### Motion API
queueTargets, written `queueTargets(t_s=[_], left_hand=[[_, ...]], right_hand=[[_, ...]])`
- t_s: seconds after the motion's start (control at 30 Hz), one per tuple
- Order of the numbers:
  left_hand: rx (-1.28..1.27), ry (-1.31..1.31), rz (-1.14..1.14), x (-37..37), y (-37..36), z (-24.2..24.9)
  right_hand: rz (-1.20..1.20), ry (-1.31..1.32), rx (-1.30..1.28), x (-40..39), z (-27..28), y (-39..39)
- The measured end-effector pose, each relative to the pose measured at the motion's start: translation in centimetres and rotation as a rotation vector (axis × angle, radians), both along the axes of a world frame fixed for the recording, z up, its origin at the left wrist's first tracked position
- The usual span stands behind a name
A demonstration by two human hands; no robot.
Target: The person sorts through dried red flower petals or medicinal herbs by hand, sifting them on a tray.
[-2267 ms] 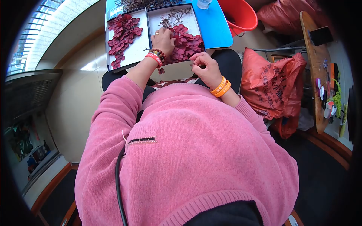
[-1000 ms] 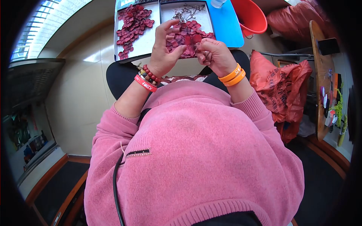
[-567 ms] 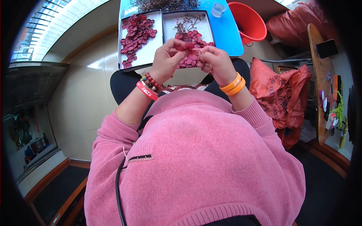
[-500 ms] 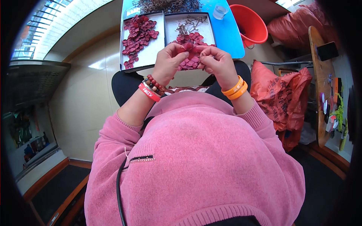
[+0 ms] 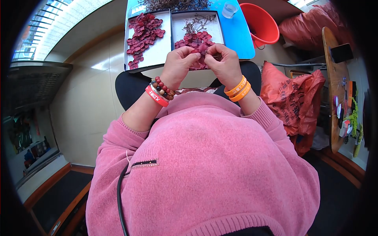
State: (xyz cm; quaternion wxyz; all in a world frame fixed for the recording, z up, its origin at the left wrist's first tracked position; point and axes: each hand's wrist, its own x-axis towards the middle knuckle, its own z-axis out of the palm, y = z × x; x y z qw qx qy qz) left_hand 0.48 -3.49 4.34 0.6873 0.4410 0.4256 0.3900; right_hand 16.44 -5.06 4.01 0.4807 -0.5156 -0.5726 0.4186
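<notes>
My left hand (image 5: 178, 66) is closed, its thumb and fingertips pinching a dark red artificial flower (image 5: 202, 48). Close beside it, my right hand (image 5: 225, 66) is pinched shut at the flower's right side, on what looks like a thin brown stem (image 5: 216, 57), partly covered by the fingers. Both hands are over the near end of the right-hand tray (image 5: 218, 31), where red flowers (image 5: 193, 40) lie heaped below several brown stems (image 5: 199, 23). To its left, another tray (image 5: 159, 49) holds a long pile of red flowers (image 5: 143, 35).
The trays rest on a blue table (image 5: 243, 45). A mass of brown stems (image 5: 173, 4) lies at its far end, near a clear cup of liquid (image 5: 229, 10). On the right stand a red bucket (image 5: 271, 29) and red plastic bags (image 5: 289, 98).
My right hand has moved left and slightly in, so its fingertips now meet the flower beside my left fingers. The left hand keeps its pinch, shifted slightly.
</notes>
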Motion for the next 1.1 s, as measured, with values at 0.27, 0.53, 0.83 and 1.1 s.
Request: queueTargets(t_s=[0.27, 0.53, 0.83, 1.1], left_hand=[[0.097, 0.005, 0.037, 0.2, -0.2, -0.3], [0.278, 0.086, 0.094, 0.2, -0.8, -0.8], [1.147, 0.565, 0.267, 0.2, -1.5, -0.3], [1.378, 0.447, 0.313, 0.2, -1.7, 0.5]], right_hand=[[-0.103, -0.109, 0.032, -0.8, 0.4, -0.3], [-0.086, -0.165, 0.295, -1.6, -0.5, -0.7], [-0.100, -0.097, 0.410, -1.8, 0.0, -1.4], [-0.085, 0.104, 0.330, -2.1, 1.0, -2.5]])
